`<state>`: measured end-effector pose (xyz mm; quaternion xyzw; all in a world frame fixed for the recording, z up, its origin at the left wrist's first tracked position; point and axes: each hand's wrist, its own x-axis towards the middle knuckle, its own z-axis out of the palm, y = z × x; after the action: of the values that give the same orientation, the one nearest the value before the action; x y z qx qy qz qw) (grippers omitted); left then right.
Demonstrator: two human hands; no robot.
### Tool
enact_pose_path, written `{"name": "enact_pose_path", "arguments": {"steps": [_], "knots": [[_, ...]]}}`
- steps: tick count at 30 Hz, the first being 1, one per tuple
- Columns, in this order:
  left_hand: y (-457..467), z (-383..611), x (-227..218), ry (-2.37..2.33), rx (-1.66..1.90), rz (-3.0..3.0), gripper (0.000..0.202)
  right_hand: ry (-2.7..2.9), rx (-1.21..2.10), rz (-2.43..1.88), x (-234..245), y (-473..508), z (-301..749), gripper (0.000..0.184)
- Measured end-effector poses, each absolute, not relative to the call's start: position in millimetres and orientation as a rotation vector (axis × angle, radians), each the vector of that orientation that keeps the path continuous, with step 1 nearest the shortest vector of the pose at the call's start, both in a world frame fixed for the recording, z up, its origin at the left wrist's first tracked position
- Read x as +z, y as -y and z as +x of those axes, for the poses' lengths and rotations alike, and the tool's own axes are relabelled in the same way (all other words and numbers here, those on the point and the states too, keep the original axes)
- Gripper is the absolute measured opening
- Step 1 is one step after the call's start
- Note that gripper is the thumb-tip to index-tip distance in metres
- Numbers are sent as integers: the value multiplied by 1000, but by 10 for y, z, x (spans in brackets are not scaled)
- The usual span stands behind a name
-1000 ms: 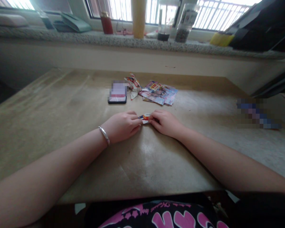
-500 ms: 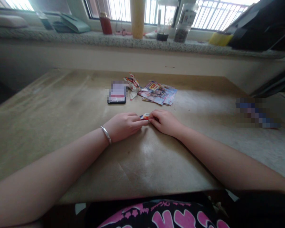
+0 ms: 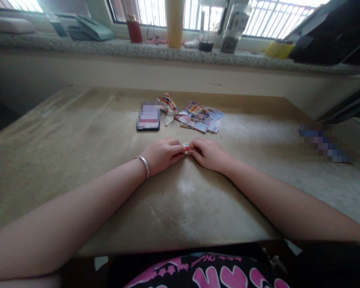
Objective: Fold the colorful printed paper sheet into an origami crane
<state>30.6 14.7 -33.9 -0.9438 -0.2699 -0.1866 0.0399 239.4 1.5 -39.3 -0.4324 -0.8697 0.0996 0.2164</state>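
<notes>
A small folded strip of printed paper sits at the middle of the board, mostly hidden between my hands. Its white and red print barely shows. My left hand, with a silver bangle on the wrist, pinches its left end. My right hand holds the other end, and the fingertips of both hands nearly meet. Farther up the board, a black-edged smartphone lies blurred, beside a folded paper figure and loose printed paper sheets.
The hands rest on a worn tan board. A blurred long object lies at the right. Behind, a granite windowsill holds a yellow cylinder, a red bottle and a glass jar.
My left hand has slid right toward my right hand, closing the gap around the paper strip. Less of the strip shows now. The bangle moved right with the wrist.
</notes>
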Motion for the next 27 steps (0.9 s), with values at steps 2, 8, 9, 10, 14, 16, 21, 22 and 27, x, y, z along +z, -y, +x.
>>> {"name": "enact_pose_path", "arguments": {"steps": [2, 8, 9, 10, 14, 16, 21, 22, 27], "knots": [[-146, 327, -338, 825, -566, -2879, 22, 2427, 251, -1196, -389, -5, 2395, 12], [-73, 354, -292, 792, -467, -2759, 26, 2526, 89, -1195, -328, 53, 2400, 18], [-65, 357, -283, 795, -452, -2744, 26, 2540, 56, -1199, -315, 66, 2400, 20], [-60, 360, -273, 799, -442, -2734, 26, 2555, 21, -1202, -303, 78, 2400, 21], [-74, 385, -241, 807, -404, -2773, 23, 2609, -112, -1194, -282, 112, 2394, 26], [-89, 404, -236, 840, -401, -2809, 20, 2608, -127, -1198, -294, 108, 2387, 27], [-124, 435, -268, 1013, -478, -2893, 25, 2519, 73, -1266, -350, 37, 2380, 23], [-130, 437, -277, 1063, -494, -2907, 25, 2498, 119, -1275, -358, 21, 2383, 22], [-149, 441, -297, 1209, -501, -2939, 19, 2393, 300, -1262, -376, -14, 2415, 13]]}}
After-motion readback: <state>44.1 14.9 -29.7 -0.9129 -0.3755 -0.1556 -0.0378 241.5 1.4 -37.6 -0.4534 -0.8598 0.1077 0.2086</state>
